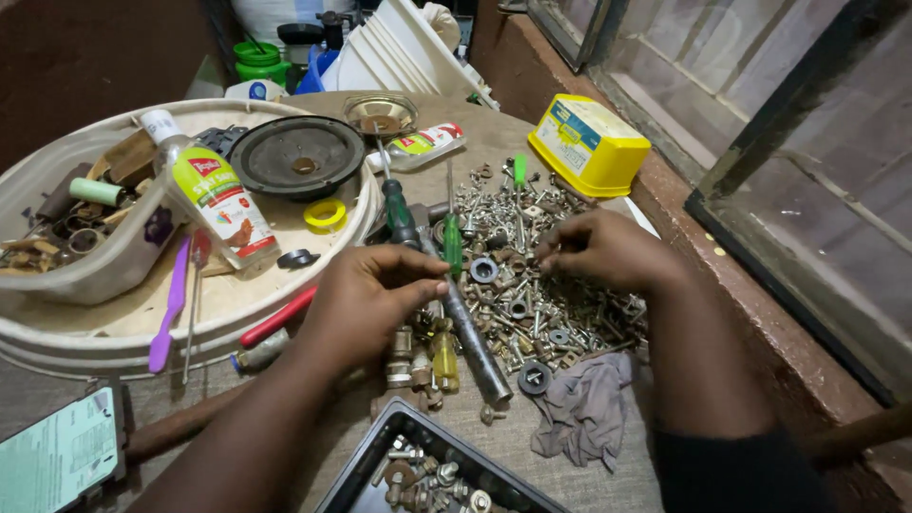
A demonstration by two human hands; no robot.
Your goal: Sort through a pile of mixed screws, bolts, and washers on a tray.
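Two hands worked: left hand pinched a small part, right hand picked among unsorted screws; tray partly filled.

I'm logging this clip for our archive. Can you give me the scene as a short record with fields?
setting: round table beside a window
left hand: fingertips pinch something too small to tell, over a metal pipe
right hand: picking in a pile of screws, nuts and washers
nearby tools: green-handled screwdriver
left side: shallow round tray holding a speaker cone and bottle
front: black tray of fittings, grey rag
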